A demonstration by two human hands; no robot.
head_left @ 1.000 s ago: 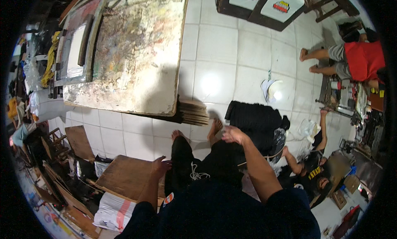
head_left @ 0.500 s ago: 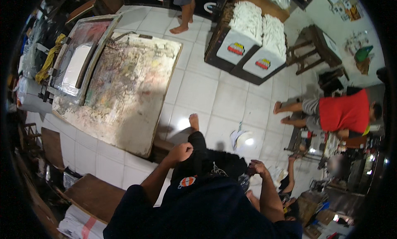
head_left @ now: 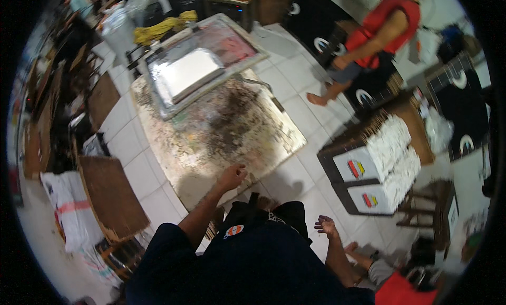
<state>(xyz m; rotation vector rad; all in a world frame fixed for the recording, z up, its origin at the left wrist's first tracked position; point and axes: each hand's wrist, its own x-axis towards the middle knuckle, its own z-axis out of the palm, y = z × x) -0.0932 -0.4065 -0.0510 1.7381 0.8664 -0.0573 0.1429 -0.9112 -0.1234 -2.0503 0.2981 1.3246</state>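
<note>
My left hand hangs over the near part of a paint-stained work table, its fingers curled closed with nothing visible in them. On the table's far side lies a framed printing screen, with a white rectangular panel showing in it. My right hand is out to my right above the tiled floor, fingers apart and holding nothing. Some of its fingertips look dark. Folded white shirts with a red and yellow print stand stacked in a dark box beyond it.
A brown board and a white sack are at my left. A person in a red top stands at the far right; another red-clad person is low at my right. A wooden stool stands beside the shirt stacks.
My view has turned right and come nearer the table. My left hand has moved over the table's near edge. My right hand's fingers are more spread. The far standing person shows more fully.
</note>
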